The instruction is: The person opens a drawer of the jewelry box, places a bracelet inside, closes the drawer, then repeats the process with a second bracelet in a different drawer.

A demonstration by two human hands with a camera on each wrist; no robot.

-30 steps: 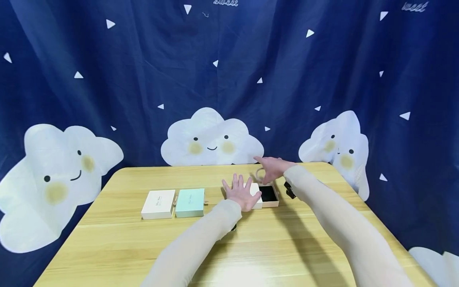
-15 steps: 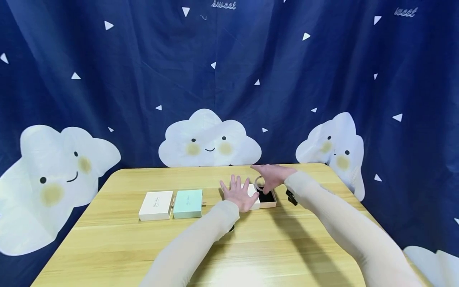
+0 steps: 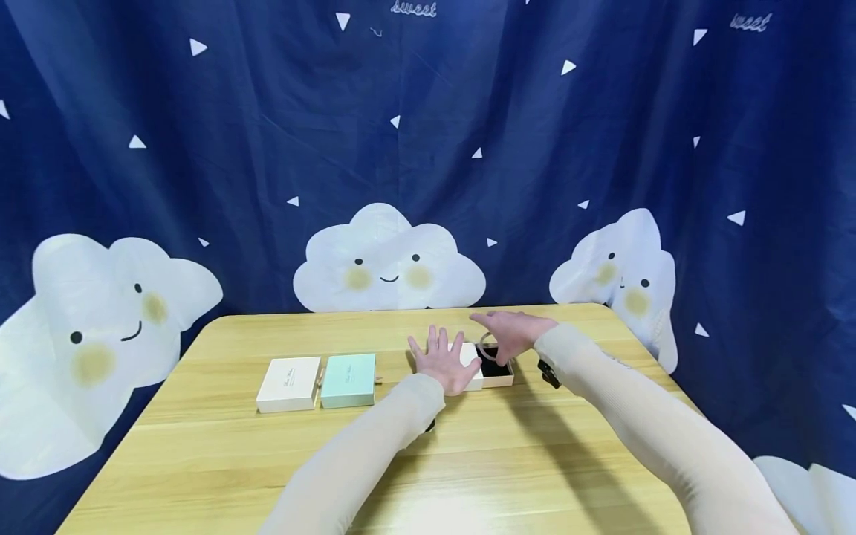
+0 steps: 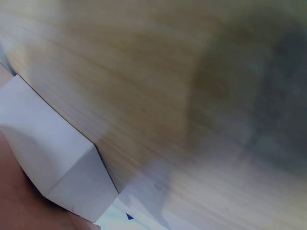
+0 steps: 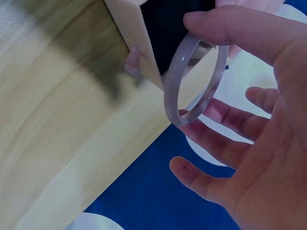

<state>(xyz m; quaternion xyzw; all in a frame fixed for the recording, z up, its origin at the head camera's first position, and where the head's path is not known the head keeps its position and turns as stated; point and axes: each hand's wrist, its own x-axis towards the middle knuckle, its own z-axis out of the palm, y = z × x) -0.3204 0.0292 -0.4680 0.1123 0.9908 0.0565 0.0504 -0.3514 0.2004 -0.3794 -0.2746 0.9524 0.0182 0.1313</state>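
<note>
My right hand [image 3: 513,333] pinches a pale, translucent bangle [image 5: 173,91] between thumb and fingertips, with the little finger held away. The bangle is tilted right over the pulled-out drawer [image 3: 498,382], which has a black lining [image 5: 170,28] and a small ribbon tab [image 5: 133,61]. My left hand [image 3: 441,366] rests spread on top of the box's white sleeve [image 3: 474,380], covering most of it. In the left wrist view, the sleeve's corner [image 4: 53,139] shows beside part of that hand [image 4: 29,201].
Left of my hands, a mint-green box [image 3: 348,380] and a white box [image 3: 289,384] lie side by side, each with a ribbon tab on its right. The wooden table [image 3: 200,461] ends at a dark blue curtain [image 3: 401,148] with clouds.
My right hand has come down with the bangle, from above the drawer's back edge to close over its black lining. My left hand has stayed on the sleeve. The head view has shifted slightly.
</note>
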